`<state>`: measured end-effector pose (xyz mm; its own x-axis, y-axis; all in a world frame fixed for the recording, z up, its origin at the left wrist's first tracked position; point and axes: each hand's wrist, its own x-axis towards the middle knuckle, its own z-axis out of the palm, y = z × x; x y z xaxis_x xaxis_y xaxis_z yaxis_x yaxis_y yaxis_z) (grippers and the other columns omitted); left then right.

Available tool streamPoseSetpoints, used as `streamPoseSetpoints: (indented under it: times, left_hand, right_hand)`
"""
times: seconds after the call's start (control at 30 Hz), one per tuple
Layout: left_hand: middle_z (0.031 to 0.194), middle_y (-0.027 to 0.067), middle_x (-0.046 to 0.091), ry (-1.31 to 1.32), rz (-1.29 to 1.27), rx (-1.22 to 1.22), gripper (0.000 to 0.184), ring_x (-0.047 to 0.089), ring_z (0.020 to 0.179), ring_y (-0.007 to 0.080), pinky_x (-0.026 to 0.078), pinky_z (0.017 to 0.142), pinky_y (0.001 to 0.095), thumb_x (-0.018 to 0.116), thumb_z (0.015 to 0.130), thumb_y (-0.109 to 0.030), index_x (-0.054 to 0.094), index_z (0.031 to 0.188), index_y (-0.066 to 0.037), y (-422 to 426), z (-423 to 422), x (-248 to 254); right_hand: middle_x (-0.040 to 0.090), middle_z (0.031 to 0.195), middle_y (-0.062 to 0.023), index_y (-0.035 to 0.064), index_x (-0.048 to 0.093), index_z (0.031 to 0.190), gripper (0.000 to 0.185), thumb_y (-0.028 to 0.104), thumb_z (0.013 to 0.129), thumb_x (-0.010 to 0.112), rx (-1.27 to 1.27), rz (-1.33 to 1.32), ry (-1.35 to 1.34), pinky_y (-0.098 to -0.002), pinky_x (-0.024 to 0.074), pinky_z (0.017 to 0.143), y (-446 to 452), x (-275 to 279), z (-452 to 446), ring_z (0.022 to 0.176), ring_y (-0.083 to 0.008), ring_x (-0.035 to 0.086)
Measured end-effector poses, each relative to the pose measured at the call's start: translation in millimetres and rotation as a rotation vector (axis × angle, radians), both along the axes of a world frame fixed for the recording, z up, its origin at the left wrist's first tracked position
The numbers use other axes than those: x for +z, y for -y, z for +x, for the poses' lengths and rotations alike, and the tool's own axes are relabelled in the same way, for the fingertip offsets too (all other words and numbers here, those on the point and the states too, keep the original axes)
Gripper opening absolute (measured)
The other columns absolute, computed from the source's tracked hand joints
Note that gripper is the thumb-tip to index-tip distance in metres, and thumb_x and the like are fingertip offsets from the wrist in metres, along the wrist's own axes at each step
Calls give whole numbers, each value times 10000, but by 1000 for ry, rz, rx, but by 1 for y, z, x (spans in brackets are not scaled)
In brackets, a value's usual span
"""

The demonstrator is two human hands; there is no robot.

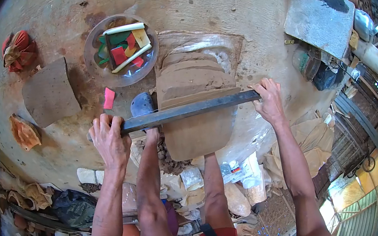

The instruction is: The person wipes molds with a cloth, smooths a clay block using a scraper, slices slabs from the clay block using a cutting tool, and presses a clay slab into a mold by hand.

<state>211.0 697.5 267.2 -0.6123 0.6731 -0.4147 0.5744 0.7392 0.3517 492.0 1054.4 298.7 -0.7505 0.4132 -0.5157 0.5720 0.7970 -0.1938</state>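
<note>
My left hand (111, 141) is closed around the left end of a long dark bar (188, 110). Around the bar's right end, my right hand (269, 100) is closed too. The bar runs crosswise above a smooth brown clay slab (198, 138), slightly higher at its right end; whether it touches the clay I cannot tell. Beyond the bar, more clay (193, 77) lies in uneven layers on a worn sheet (231, 42). A blue shoe (141, 106) on my foot stands left of the clay.
A clear bowl (89, 66) holds coloured pieces and pale sticks. Left of it lie a brown sheet (51, 93) and a red cloth bundle (19, 50). A pink scrap (109, 98) is near my left hand. A grey slab (321, 19) stands at the far right.
</note>
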Motion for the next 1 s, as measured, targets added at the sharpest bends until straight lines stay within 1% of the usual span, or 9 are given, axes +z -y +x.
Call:
streamPoseSetpoints:
  times: [0.1, 0.23, 0.33, 0.4, 0.63, 1.0]
  left_hand:
    - [982, 74, 582, 14, 26, 18, 352, 557, 993, 300, 405, 854, 428, 743, 614, 33, 706, 940, -96, 6, -6, -6]
    - [987, 77, 587, 12, 31, 23, 370, 561, 992, 293, 406, 852, 421, 751, 620, 34, 727, 965, -99, 8, -19, -13]
    - [968, 74, 582, 40, 2, 9, 369, 565, 987, 291, 409, 849, 413, 754, 630, 35, 735, 974, -98, 9, -24, -14]
    - [956, 74, 578, 70, -33, 6, 368, 567, 987, 292, 412, 850, 411, 756, 633, 37, 734, 975, -96, 12, -23, -16]
    - [959, 79, 579, 76, -16, 17, 374, 568, 982, 291, 415, 847, 409, 762, 632, 40, 738, 977, -103, 14, -18, -14]
    - [928, 74, 588, 31, 17, 16, 352, 576, 955, 288, 426, 823, 410, 765, 639, 46, 733, 956, -104, 16, -2, -20]
  right_hand:
    - [553, 938, -56, 145, 730, 1116, 507, 17, 630, 786, -5, -22, 19, -430, 403, 858, 3, -3, -5, 982, -276, 546]
    - [553, 946, -58, 143, 726, 1111, 491, 22, 640, 786, -12, -35, 45, -433, 401, 862, 6, -3, -17, 992, -273, 548]
    - [553, 919, -67, 118, 738, 1097, 471, -2, 643, 760, -4, -58, 67, -416, 395, 847, 8, -4, -22, 960, -276, 552]
    - [577, 991, -66, 129, 719, 1119, 476, 36, 659, 798, -14, -92, 165, -438, 403, 888, 8, -6, -22, 1039, -271, 558]
    - [586, 988, -68, 117, 723, 1104, 460, 34, 657, 793, -15, -104, 149, -438, 406, 895, 9, -6, -21, 1036, -277, 566]
    - [581, 987, -59, 130, 725, 1119, 479, 35, 654, 796, -16, -92, 118, -426, 402, 889, 8, -2, -6, 1023, -271, 562]
